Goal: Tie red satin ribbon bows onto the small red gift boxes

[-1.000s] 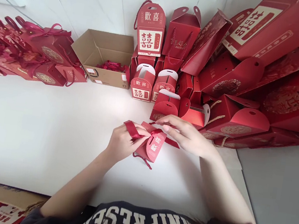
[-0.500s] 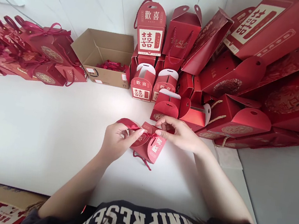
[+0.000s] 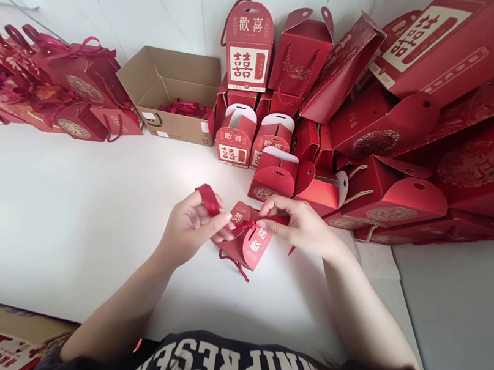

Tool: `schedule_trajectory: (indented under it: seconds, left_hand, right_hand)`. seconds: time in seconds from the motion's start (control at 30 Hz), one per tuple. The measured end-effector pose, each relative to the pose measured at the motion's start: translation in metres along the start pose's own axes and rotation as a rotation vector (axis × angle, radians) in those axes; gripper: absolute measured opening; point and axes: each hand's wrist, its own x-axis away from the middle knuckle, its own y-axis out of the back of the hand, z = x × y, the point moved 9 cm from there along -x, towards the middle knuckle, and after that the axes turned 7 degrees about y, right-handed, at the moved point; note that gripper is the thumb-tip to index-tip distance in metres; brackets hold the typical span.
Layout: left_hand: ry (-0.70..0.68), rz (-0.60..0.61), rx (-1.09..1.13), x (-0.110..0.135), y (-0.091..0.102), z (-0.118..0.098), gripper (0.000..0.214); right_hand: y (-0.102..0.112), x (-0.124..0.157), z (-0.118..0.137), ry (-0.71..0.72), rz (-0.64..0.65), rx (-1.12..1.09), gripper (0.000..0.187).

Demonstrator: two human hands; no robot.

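Observation:
A small red gift box (image 3: 238,247) with curved flaps and pale characters lies on the white table between my hands. A dark red ribbon (image 3: 208,199) runs across its top, with a small knot at the middle. On the left, my left hand (image 3: 192,223) has the ribbon looped over its fingers, and its thumb presses toward the forefinger. My right hand (image 3: 299,224) pinches the ribbon's other side above the right flap, and a loose end hangs below it. From the box's near side trails a twisted red cord (image 3: 235,265).
An open cardboard box (image 3: 181,129) with red ribbons inside stands at the back. Red gift boxes (image 3: 276,177) are stacked behind and right of my hands. Finished-looking boxes with bows (image 3: 91,75) stand at the left back. The white table (image 3: 61,213) spreads leftward.
My left hand has shifted slightly left and opened its grip a little, with the ribbon now looped upright over its fingers. A loose ribbon end now shows beneath my right hand.

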Motion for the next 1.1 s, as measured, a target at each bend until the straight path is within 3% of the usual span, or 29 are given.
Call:
schedule_trajectory:
  seconds: [0.1,0.2,0.27,0.3,0.33,0.43,0.5,0.57,0.77,0.97,1.1]
  left_hand:
    - [-0.103,-0.178,-0.066,-0.003,0.029,-0.01,0.026]
    - [-0.325,-0.567,-0.183,0.01,0.067,-0.03,0.023]
    - [-0.508,-0.756,-0.375,0.026,0.071,-0.048,0.03]
    - [-0.602,-0.773,-0.489,0.032,0.064,-0.056,0.034]
    - [-0.688,-0.728,-0.602,0.035,0.051,-0.062,0.035]
    - [-0.82,-0.393,-0.854,0.034,0.005,-0.061,0.025]
    - [-0.753,-0.21,-0.937,0.029,-0.017,-0.049,0.016]
    - [-0.651,-0.121,-0.955,0.023,-0.027,-0.037,0.01]
    - [-0.498,-0.074,-0.856,0.015,-0.032,-0.026,0.008]
    - [-0.247,-0.031,-0.691,0.005,-0.026,-0.011,0.019]
    - [-0.183,-0.02,-0.656,-0.001,-0.028,-0.005,0.025]
  right_hand:
    - [-0.001,0.0,0.0,0.002,0.015,0.023,0.013]
    - [0.0,0.001,0.001,-0.001,0.013,0.02,0.013]
    - [-0.001,0.001,0.0,-0.012,0.012,0.009,0.013]
    - [-0.001,0.001,0.0,-0.018,0.013,0.004,0.013]
    - [-0.001,0.001,0.0,-0.023,0.014,0.001,0.014]
    - [-0.002,0.001,0.001,-0.028,0.012,-0.003,0.014]
    - [-0.002,0.001,0.002,-0.025,0.01,-0.011,0.014]
    - [-0.002,0.001,0.004,-0.018,0.008,-0.016,0.014]
    - [-0.001,0.002,0.006,0.014,0.01,0.005,0.011]
    - [-0.001,0.002,0.011,0.051,-0.009,0.017,0.009]
    - [-0.001,0.001,0.02,0.135,-0.013,0.048,0.008]
